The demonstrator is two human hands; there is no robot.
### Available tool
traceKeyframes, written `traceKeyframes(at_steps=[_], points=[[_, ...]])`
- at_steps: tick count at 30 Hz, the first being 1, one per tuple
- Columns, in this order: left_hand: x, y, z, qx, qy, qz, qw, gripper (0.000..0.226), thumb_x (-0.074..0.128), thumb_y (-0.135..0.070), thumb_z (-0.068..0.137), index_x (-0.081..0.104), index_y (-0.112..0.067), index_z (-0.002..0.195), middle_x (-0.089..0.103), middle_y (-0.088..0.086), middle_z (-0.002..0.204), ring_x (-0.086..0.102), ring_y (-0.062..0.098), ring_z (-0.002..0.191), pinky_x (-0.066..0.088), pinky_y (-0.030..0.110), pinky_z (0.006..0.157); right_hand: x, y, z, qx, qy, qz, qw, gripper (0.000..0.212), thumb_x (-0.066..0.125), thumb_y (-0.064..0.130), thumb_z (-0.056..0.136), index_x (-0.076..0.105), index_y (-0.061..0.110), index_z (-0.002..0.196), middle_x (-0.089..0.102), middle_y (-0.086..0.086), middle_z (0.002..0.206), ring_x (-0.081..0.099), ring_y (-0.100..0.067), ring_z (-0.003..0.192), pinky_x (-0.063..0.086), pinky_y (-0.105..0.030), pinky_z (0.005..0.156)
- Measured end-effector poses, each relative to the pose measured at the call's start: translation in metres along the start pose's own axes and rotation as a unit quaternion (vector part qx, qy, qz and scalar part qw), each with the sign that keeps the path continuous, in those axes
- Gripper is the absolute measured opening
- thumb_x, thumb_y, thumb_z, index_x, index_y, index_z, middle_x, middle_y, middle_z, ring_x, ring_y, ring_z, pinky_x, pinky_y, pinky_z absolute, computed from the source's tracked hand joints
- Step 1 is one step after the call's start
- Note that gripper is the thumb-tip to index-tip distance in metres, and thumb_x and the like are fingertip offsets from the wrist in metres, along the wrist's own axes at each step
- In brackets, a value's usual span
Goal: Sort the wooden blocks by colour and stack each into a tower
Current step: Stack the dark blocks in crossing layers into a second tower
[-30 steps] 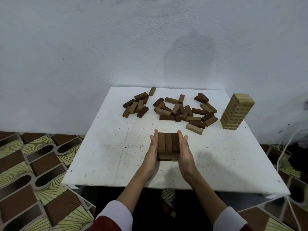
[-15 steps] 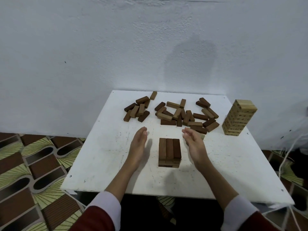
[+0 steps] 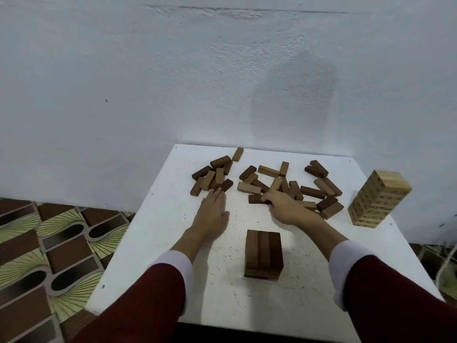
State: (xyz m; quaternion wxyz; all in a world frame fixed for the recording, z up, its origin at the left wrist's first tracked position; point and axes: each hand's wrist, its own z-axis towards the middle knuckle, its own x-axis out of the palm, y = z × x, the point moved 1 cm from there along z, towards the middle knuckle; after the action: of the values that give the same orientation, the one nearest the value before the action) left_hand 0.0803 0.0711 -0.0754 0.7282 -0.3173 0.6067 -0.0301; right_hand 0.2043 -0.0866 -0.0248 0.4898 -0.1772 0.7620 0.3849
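Pale tower (image 3: pixel 378 198) bears unreadable marks; right hand (image 3: pixel 284 206) grips a dark block (image 3: pixel 256 199), left hand (image 3: pixel 212 212) flat.

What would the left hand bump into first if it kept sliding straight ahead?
Probably the dark block at the near edge of the left pile. The left hand lies flat, fingertips pointing right at it, almost touching; whether they touch already is unclear.

Blocks and towers spread over the table (image 3: pixel 153 256)

A short stack (image 3: pixel 263 253) stands low in the frame's centre; two loose block heaps (image 3: pixel 212 178) (image 3: pixel 291 186) lie above it, the tall tower (image 3: pixel 378 198) at right; hands (image 3: pixel 212 211) (image 3: pixel 286 206) reach between.
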Motion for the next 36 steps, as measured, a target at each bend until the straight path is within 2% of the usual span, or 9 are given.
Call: traceKeyframes(at_steps=[5, 9, 12, 15, 18, 24, 30, 32, 36], points=[[0.006, 0.003, -0.001, 0.039, -0.113, -0.020, 0.993, 0.040, 0.051, -0.012, 0.091, 0.048, -0.009, 0.131, 0.050, 0.006, 0.129, 0.048, 0.023, 0.118, 0.044, 0.029, 0.097, 0.001, 0.010, 0.007, -0.022, 0.010, 0.097, 0.995, 0.036, 0.037, -0.001, 0.096, 0.054, 0.008, 0.126, 0.055, -0.010, 0.125, 0.053, -0.020, 0.112, 0.042, -0.027, 0.094], [0.005, -0.002, -0.005, 0.055, -0.118, -0.061, 0.990, 0.027, 0.049, -0.012, 0.093, 0.056, -0.012, 0.120, 0.051, 0.000, 0.115, 0.045, 0.012, 0.107, 0.039, 0.017, 0.084, -0.004, 0.016, 0.012, -0.035, 0.014, 0.206, 0.978, 0.034, 0.035, -0.006, 0.095, 0.061, 0.007, 0.113, 0.060, -0.008, 0.111, 0.059, -0.016, 0.102, 0.046, -0.018, 0.085], [0.005, -0.003, -0.007, 0.087, -0.130, -0.037, 0.987, 0.032, 0.049, -0.012, 0.092, 0.057, -0.014, 0.123, 0.050, 0.000, 0.121, 0.043, 0.013, 0.112, 0.039, 0.019, 0.089, -0.005, 0.015, 0.023, -0.066, -0.053, 0.084, 0.993, 0.045, 0.033, -0.013, 0.089, 0.061, 0.007, 0.118, 0.055, -0.011, 0.126, 0.050, -0.023, 0.119, 0.039, -0.028, 0.100], [0.010, -0.001, -0.008, 0.148, -0.085, 0.021, 0.985, 0.043, 0.053, -0.018, 0.090, 0.052, -0.019, 0.132, 0.042, 0.001, 0.141, 0.033, 0.018, 0.128, 0.033, 0.030, 0.104, 0.002, 0.013, 0.030, -0.093, 0.005, -0.059, 0.994, 0.052, 0.035, -0.013, 0.088, 0.054, 0.012, 0.130, 0.035, -0.009, 0.148, 0.030, -0.028, 0.134, 0.023, -0.033, 0.110], [0.013, 0.001, -0.011, 0.156, -0.028, 0.046, 0.986, 0.046, 0.053, -0.026, 0.093, 0.046, -0.021, 0.138, 0.035, -0.002, 0.149, 0.022, 0.017, 0.137, 0.027, 0.033, 0.111, 0.008, 0.009, 0.034, -0.095, 0.009, -0.142, 0.985, 0.044, 0.041, -0.004, 0.093, 0.054, 0.014, 0.131, 0.036, -0.006, 0.143, 0.034, -0.026, 0.124, 0.031, -0.034, 0.105], [0.005, 0.008, -0.020, 0.120, -0.069, 0.030, 0.990, 0.037, 0.053, -0.027, 0.094, 0.057, -0.018, 0.129, 0.044, 0.000, 0.139, 0.030, 0.017, 0.129, 0.037, 0.032, 0.105, 0.001, 0.005, 0.023, -0.060, 0.046, -0.072, 0.995, 0.028, 0.048, 0.008, 0.096, 0.062, 0.008, 0.120, 0.039, -0.004, 0.119, 0.047, -0.023, 0.105, 0.040, -0.030, 0.096], [-0.005, 0.018, -0.036, 0.047, -0.118, 0.031, 0.991, 0.045, 0.069, -0.048, 0.077, 0.065, -0.016, 0.108, 0.051, -0.003, 0.120, 0.038, 0.017, 0.114, 0.042, 0.030, 0.088, -0.022, 0.023, -0.002, -0.067, -0.070, 0.000, 0.995, 0.021, 0.056, -0.003, 0.085, 0.074, 0.002, 0.095, 0.058, 0.000, 0.077, 0.050, -0.012, 0.078, 0.039, -0.007, 0.069], [-0.007, 0.021, -0.041, 0.040, -0.129, 0.045, 0.990, 0.044, 0.074, -0.047, 0.073, 0.064, -0.015, 0.102, 0.053, -0.003, 0.117, 0.040, 0.019, 0.111, 0.039, 0.028, 0.082, -0.029, 0.039, -0.010, -0.039, -0.085, 0.072, 0.993, 0.023, 0.056, -0.005, 0.082, 0.074, 0.003, 0.093, 0.068, -0.006, 0.083, 0.052, -0.008, 0.069, 0.038, -0.002, 0.055], [-0.010, 0.027, -0.055, 0.058, -0.152, 0.022, 0.986, 0.024, 0.069, -0.026, 0.075, 0.062, -0.011, 0.093, 0.055, -0.002, 0.110, 0.041, 0.022, 0.103, 0.044, 0.033, 0.077, -0.028, 0.087, -0.028, -0.040, -0.099, 0.194, 0.975, 0.024, 0.056, -0.005, 0.084, 0.072, 0.005, 0.099, 0.069, -0.006, 0.094, 0.060, -0.006, 0.076, 0.038, 0.002, 0.055]])
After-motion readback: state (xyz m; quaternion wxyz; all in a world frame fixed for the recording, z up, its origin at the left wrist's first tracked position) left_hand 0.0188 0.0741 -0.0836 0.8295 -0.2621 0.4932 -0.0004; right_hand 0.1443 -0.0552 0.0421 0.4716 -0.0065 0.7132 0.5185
